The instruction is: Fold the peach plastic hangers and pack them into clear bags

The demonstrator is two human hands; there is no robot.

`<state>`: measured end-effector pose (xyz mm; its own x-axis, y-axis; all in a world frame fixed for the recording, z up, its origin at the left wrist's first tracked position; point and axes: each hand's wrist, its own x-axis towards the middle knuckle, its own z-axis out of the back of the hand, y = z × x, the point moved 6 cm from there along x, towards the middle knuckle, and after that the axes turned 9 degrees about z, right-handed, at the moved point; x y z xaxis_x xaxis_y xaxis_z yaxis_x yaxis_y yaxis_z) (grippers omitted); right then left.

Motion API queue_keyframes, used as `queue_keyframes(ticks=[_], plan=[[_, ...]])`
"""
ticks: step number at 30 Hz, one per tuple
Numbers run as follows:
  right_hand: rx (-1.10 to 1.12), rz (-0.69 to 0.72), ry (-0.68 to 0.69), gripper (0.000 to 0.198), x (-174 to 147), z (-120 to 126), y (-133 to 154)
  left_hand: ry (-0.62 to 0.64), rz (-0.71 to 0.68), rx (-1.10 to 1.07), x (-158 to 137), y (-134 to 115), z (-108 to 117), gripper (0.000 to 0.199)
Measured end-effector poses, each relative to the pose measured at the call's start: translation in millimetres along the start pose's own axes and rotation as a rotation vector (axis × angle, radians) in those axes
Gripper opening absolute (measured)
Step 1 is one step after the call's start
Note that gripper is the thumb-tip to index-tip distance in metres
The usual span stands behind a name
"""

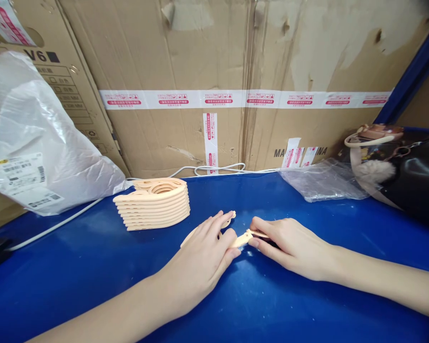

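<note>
A cream plastic folding hanger (241, 239) lies low over the blue table, mostly hidden beneath my left hand. My left hand (203, 257) is closed over its body, thumb along the near edge and fingers on top; its small hook end shows past the fingertips. From the right, my right hand (289, 245) pinches a thin cream piece at the hanger's right end between thumb and forefinger. That piece meets the hanger at a small joint. A neat stack of several folded hangers (153, 209) in the same cream colour stands behind and left of my left hand.
Large cardboard boxes (182, 57) wall off the table's back edge. At left are a white plastic mailing bag (46, 138) and a white cable (57, 226). A clear plastic bag (321, 183), a bottle with a strap (379, 133) and a black bag (414, 176) occupy the back right.
</note>
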<state>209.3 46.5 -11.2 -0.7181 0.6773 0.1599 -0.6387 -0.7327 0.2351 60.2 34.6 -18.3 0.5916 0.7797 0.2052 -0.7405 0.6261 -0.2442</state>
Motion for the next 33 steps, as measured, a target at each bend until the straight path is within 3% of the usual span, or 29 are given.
queue_keyframes(ticks=[22,33], plan=[[-0.008,0.036,0.084,0.032,1.7,-4.1,3.6,0.0,-0.01,0.028,-1.2,0.1,-3.7,0.034],[-0.355,0.206,0.027,0.031,-1.1,-8.2,9.0,0.05,-0.023,0.008,-0.7,-0.5,-2.0,0.033]])
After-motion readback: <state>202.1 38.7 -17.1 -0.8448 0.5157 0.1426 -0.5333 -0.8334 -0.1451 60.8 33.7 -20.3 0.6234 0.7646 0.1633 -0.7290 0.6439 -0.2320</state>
